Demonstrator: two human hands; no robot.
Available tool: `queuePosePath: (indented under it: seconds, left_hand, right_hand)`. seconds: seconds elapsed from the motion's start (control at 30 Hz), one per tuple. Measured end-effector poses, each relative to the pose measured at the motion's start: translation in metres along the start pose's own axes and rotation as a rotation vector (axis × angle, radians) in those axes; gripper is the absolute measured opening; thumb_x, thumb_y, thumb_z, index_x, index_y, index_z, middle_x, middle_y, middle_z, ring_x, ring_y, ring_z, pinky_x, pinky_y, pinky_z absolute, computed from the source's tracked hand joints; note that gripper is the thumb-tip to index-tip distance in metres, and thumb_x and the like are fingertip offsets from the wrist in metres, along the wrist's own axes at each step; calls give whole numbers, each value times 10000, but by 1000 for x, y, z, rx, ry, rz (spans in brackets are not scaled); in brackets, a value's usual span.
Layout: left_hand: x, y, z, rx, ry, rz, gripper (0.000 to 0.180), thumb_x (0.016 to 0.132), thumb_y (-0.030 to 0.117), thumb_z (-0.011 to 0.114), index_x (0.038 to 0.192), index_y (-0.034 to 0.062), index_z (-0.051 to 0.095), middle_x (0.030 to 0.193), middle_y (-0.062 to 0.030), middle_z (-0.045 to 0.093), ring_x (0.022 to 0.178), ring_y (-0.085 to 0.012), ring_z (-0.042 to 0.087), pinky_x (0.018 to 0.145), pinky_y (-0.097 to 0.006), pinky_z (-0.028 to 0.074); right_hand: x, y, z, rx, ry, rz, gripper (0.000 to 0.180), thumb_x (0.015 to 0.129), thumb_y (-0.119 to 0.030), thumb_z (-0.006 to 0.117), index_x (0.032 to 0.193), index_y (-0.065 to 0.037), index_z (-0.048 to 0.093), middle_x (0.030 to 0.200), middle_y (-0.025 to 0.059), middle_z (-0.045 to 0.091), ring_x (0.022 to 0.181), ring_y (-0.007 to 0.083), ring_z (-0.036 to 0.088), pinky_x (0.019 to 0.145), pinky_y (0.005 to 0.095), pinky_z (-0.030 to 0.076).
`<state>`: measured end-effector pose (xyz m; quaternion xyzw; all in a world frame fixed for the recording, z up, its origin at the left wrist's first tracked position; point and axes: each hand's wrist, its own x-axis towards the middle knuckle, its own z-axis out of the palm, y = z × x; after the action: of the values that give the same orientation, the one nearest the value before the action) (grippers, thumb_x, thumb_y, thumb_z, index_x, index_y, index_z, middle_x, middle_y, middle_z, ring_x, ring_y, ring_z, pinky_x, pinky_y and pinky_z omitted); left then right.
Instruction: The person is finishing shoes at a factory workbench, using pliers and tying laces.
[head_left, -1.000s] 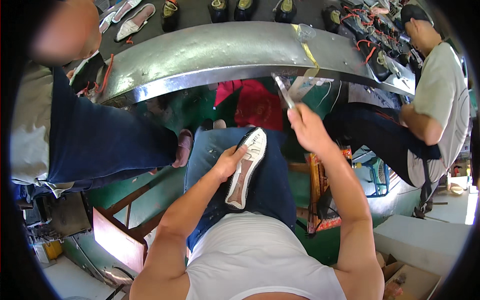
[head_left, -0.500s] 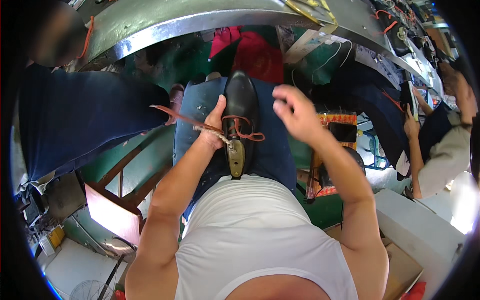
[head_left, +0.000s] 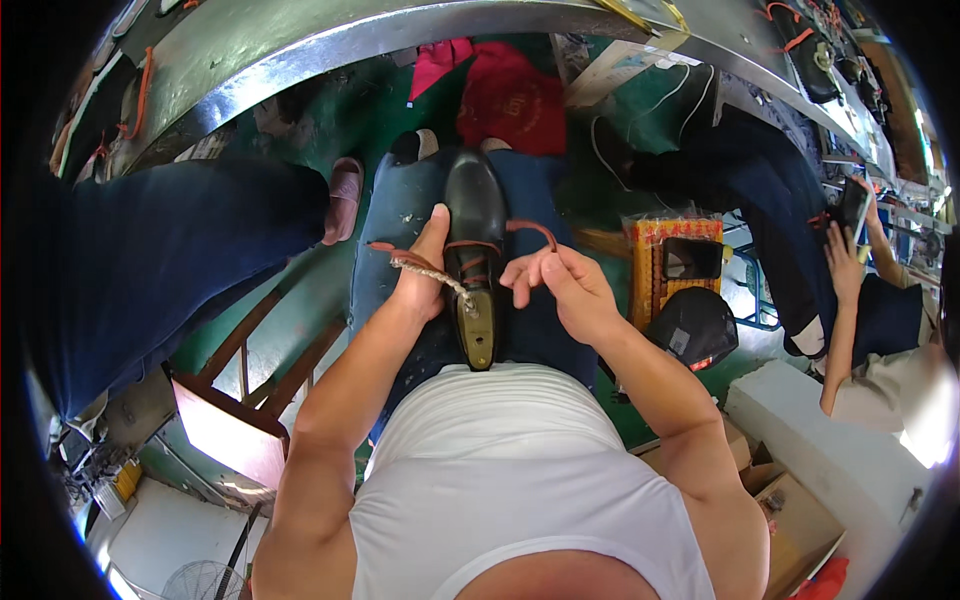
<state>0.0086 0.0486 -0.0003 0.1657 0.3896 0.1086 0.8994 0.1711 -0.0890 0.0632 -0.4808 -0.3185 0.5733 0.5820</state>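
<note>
A black leather shoe [head_left: 474, 200] lies on my lap, toe pointing away from me, fitted over a greenish shoe last [head_left: 477, 338] with a small hole near its end. My left hand [head_left: 424, 275] grips the shoe's left side, thumb pointing up along the upper. A twisted pale cord [head_left: 430, 268] runs from the last across that hand, beside a reddish-brown strip. Reddish-brown lace crosses the shoe's opening. To the right of the shoe, my right hand [head_left: 575, 295] pinches the lace's free end [head_left: 532, 227], which arches up from the eyelets; its other fingers are curled.
A metal workbench [head_left: 380, 35] spans the far side, above red cloth [head_left: 510, 95] on the green floor. Seated people flank me, one with a pink slipper [head_left: 343, 200]. At right are a phone [head_left: 690, 258] on an orange-patterned seat, a black cap-like object [head_left: 693, 328] and a cardboard box [head_left: 800, 525].
My right hand has come in from the right and now holds the lace end, which is pulled out to the right. My left hand stays on the shoe.
</note>
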Motion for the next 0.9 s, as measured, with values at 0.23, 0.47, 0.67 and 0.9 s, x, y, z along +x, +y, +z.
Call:
queuePosePath:
  seconds: [0.23,0.47,0.67,0.9]
  left_hand:
    - [-61,29,-18,514,75,271,357,1013,229,528,1264,-22,569,1333,-180,563,1197,-237,575,997,-390,484]
    - [-66,62,-30,273,-120,341,335,1032,277,490,1143,-23,589,1206,-192,622,1100,-273,622,969,-434,499]
    - [-61,76,-37,84,-19,314,397,1053,434,396,970,58,490,726,-11,425,733,-180,535,867,-441,517]
    - [-51,81,7,513,-15,325,327,967,162,563,1241,11,468,754,-19,440,675,-134,492,732,-311,511]
  right_hand:
    - [23,-3,-4,-49,-46,67,293,1053,-259,460,909,-34,582,771,65,619,727,142,588,743,316,492]
    - [62,-29,45,-993,-285,-157,99,918,-134,568,908,-46,612,690,99,636,639,255,660,559,367,501]
    - [52,-40,52,-1414,-939,-228,109,783,-139,610,883,-97,621,705,31,647,694,235,666,654,377,481]
    - [46,-41,38,-943,-704,-458,236,840,-105,647,1074,-86,673,927,48,676,864,233,653,721,366,486]
